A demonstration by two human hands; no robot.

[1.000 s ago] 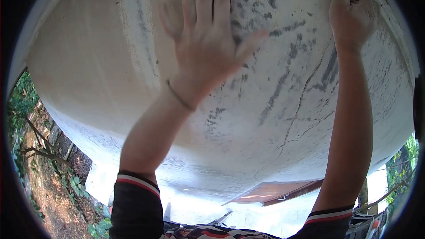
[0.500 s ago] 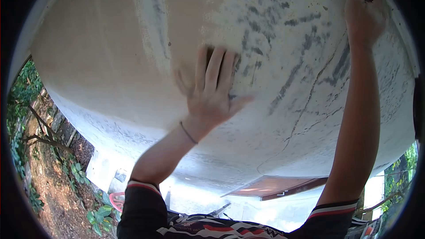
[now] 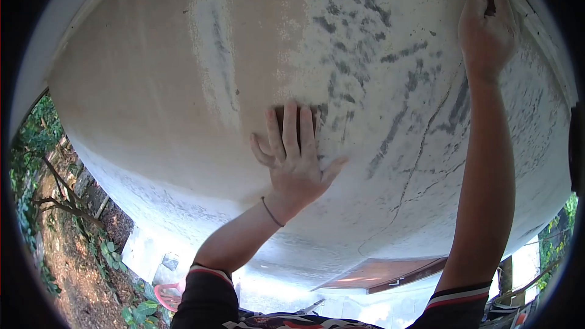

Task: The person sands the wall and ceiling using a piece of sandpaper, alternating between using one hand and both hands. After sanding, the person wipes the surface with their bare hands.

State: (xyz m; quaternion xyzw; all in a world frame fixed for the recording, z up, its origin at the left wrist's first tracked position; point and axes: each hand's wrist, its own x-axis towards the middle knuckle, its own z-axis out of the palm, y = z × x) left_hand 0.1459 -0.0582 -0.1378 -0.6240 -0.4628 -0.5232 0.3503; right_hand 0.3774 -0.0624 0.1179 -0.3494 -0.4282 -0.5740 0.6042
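Observation:
A large pale wall surface fills the view, with dark smudges, a whitish streak and a thin crack running down its right part. My left hand lies against it near the middle, fingers spread, over a dark flat piece that shows between and beside the fingers. That piece is mostly covered by the hand. My right hand is raised at the upper right by the edge of the surface, its fingers curled round. What it holds, if anything, is hidden.
Leaves and branches stand over brown ground at the left. A pink chair is at the lower left. A brown wooden panel shows at the bottom, and greenery at the right edge.
My left hand has moved down along the surface with the dark piece under it. The view has shifted slightly; my right hand keeps its curled pose near the edge.

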